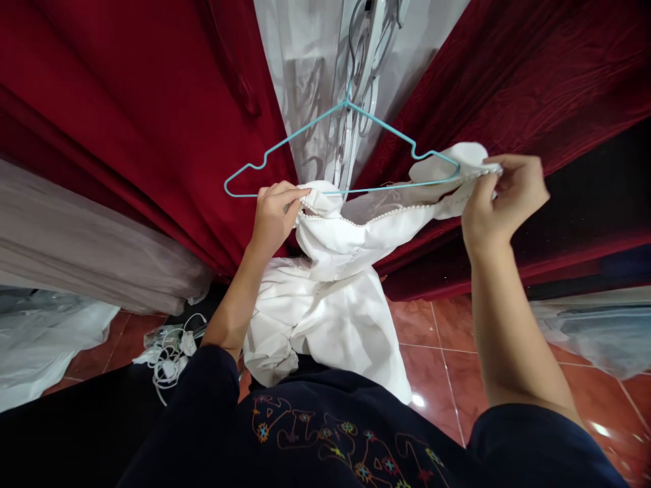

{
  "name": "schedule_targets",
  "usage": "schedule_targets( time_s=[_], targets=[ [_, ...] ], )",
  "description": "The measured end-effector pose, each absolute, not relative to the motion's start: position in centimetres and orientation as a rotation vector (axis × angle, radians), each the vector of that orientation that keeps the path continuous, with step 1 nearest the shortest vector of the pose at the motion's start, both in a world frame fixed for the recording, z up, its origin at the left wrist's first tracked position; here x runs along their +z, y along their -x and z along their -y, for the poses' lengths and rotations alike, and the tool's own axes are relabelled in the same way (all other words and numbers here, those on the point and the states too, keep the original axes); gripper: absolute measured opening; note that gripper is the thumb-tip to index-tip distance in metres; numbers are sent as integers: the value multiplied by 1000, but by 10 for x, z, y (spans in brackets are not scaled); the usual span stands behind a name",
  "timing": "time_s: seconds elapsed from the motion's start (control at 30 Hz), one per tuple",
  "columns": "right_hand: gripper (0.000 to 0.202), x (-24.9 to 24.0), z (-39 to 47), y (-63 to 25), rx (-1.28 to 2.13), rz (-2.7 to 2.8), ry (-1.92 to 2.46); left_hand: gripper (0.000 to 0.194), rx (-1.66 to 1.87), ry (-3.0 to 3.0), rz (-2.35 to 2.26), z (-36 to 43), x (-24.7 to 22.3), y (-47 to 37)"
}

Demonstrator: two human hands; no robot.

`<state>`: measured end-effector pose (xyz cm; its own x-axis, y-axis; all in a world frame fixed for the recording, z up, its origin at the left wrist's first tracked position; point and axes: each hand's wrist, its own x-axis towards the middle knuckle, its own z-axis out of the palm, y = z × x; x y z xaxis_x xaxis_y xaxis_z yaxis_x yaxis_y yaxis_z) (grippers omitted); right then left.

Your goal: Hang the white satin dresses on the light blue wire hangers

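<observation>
A white dress (346, 312) with a pearl-beaded neckline hangs down in front of my body. My left hand (274, 211) pinches the dress at its left shoulder edge, beside the hanger's lower bar. At the right, my right hand (501, 200) grips the beaded edge of the other shoulder and holds it out. A light blue hanger (305, 129) hangs above the dress from a dark hook. Its right end lies over the white fabric at the right shoulder, while its left end sticks out bare past my left hand.
Red curtains (152, 102) hang on both sides of a white metal frame (363, 74). White cables (170, 359) lie in a tangle at the lower left. Sheer fabric (45, 339) reaches the red tiled floor (427, 373).
</observation>
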<state>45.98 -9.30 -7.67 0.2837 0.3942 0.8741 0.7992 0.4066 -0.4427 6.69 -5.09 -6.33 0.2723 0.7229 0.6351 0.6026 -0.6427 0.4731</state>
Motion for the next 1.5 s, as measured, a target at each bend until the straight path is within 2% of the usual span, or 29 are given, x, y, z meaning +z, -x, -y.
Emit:
schedule_targets(
  time_s=[0.17,0.27,0.47,0.53,0.63,0.83,1.0,1.1,1.2,1.33,1.43,1.5],
  targets=[
    [37,-111,122,-416,-269,1552,1057,35,1330,-2345,-1230,46,-74,-79],
    [27,-102,120,-388,-225,1752,1004,35,1359,-2326,-1200,47,-78,-86],
    [32,-82,86,-358,-126,1840,1047,30,1418,-2441,-1198,58,-76,-78],
    [31,-86,81,-354,-109,1827,1036,27,1549,-2446,-1192,65,-82,-70],
    [28,-93,81,-354,-128,1789,1012,21,1804,-2267,-1229,79,-103,-52],
    [27,-91,86,-366,-136,1828,1098,20,1683,-1501,-1479,84,-137,-11],
    [26,-88,84,-368,-175,1831,1059,21,1940,-1306,-1406,49,-105,14],
    [26,-88,84,-365,-199,1827,1042,32,2073,-1336,-1404,18,-73,23],
    [24,-89,86,-361,-218,1829,1050,30,2143,-1503,-1336,-11,-45,22],
    [23,-89,89,-356,-245,1812,1083,43,1889,-1807,-1167,-29,-26,-1],
    [24,-90,91,-356,-258,1804,1113,53,1687,-1869,-1107,-24,-29,-22],
    [24,-90,91,-357,-250,1809,1134,56,1681,-1888,-1099,-15,-37,-32]
  ],
)
